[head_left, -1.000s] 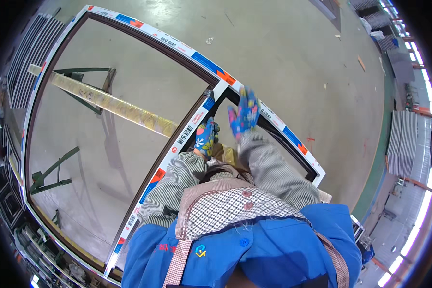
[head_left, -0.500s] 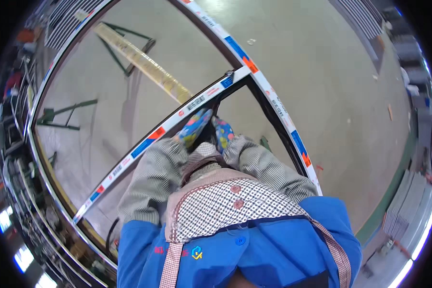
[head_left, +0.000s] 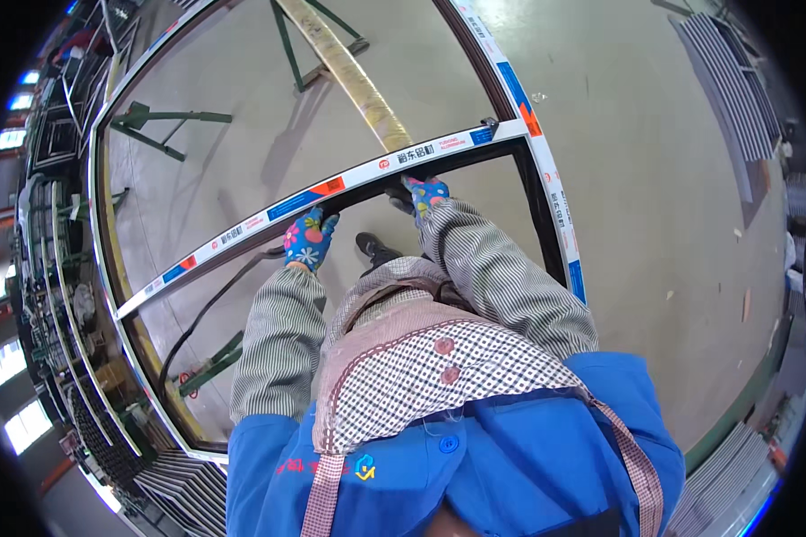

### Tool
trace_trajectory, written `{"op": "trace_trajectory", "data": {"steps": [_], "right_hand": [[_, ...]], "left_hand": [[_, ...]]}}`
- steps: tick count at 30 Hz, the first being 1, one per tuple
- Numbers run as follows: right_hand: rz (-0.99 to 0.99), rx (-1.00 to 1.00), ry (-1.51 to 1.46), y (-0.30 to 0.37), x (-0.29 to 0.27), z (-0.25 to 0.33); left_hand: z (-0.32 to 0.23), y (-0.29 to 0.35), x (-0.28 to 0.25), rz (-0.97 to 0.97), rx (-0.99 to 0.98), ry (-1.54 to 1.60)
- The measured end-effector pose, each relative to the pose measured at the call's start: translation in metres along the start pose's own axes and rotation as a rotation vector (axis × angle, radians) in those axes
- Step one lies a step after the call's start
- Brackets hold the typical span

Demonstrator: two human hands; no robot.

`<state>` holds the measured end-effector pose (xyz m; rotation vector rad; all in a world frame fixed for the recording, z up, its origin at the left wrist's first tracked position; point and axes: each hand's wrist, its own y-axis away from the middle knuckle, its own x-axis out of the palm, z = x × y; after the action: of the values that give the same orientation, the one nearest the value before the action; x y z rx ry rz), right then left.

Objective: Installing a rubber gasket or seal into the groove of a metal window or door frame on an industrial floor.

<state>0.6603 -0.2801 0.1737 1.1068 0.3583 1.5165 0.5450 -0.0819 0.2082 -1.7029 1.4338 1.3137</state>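
- White-filmed metal crossbar with blue and orange patches (head_left: 363,174): slants from lower left to upper centre.
- Left hand in blue floral glove (head_left: 309,237), right hand in matching glove (head_left: 425,191), both at its lower edge; can't tell if either grip is closed.
- Uneven push could skew it on the gold-wrapped beam (head_left: 345,67), seemingly beneath.
- Versus half a second ago: hands farther apart, left one farther left along crossbar.

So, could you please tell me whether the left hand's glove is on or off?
On: the blue floral glove covers the left hand at the crossbar.
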Motion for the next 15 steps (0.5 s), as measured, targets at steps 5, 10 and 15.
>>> {"op": "trace_trajectory", "data": {"steps": [5,10,15], "right_hand": [[0.009,-0.061,-0.087,0.003,0.000,-0.001],[-0.050,-0.016,-0.089,0.007,0.005,0.003],[0.009,-0.008,-0.095,0.005,0.005,0.003]], "left_hand": [[0.002,0.001,0.005,0.023,-0.080,0.109],[-0.012,-0.003,-0.011,0.212,-0.336,0.377],[0.015,0.000,0.014,0.012,-0.115,0.304]]}}
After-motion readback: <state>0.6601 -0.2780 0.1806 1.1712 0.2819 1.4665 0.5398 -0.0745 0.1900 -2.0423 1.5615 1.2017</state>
